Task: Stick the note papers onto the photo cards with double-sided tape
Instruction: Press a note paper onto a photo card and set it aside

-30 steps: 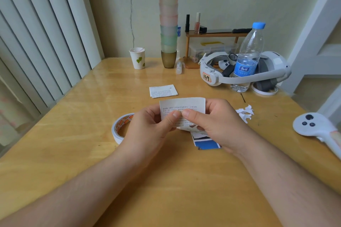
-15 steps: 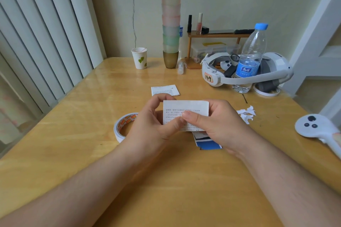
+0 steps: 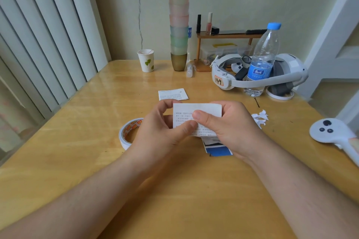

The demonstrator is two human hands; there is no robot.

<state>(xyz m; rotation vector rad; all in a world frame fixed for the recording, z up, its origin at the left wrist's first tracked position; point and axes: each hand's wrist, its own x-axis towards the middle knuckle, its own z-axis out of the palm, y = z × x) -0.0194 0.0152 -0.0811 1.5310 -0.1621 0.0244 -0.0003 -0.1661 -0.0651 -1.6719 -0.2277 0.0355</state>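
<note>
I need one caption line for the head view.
Both hands pinch a printed note paper above a photo card.

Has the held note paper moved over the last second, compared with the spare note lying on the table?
Yes. The note paper held by both hands has risen toward the spare note; the gap between the two has nearly closed.

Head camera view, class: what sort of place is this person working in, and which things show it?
Probably a room at home, at a wooden table pushed against a wall. A stack of plastic cups, nail polish on a small shelf, and vertical blinds suggest a lived-in domestic corner.
</note>
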